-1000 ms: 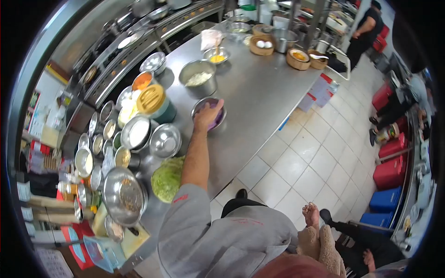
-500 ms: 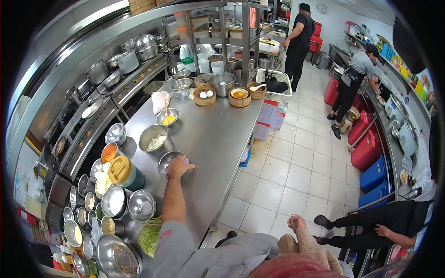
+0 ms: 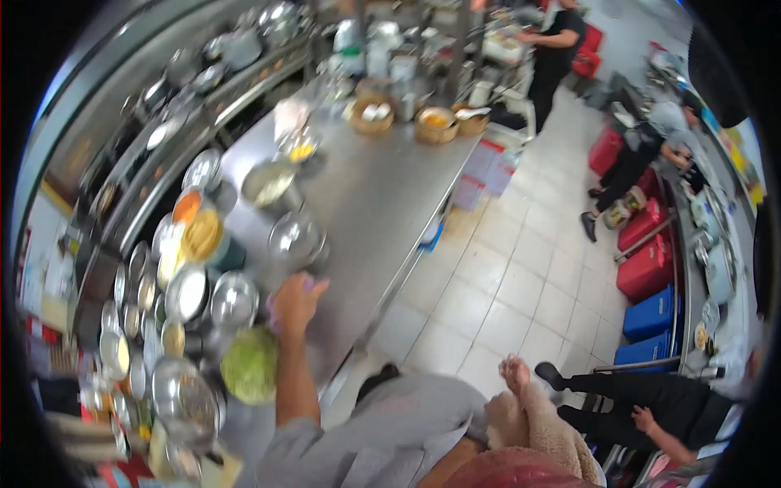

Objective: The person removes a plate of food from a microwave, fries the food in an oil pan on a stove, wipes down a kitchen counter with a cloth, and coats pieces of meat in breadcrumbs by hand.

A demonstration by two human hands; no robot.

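My left hand is over the steel table, its fingers wrapped round something purple that shows at their edges. Just beyond it sits a steel bowl, with no purple food showing in it. Close to my left wrist lies a green cabbage. My right hand is held up over the floor in front of my body, beside a beige fleecy cloth. Its fingers are curled, and blur hides whether anything is in them.
Many steel bowls crowd the table's left side, near a yellow-lidded container. Bamboo steamers stand at the far end. Another person is close on the right; two more people are farther off.
My left hand has come out of the steel bowl and back toward me, with the purple thing in it. The bowl stays on the table. The view has shifted and blurred.
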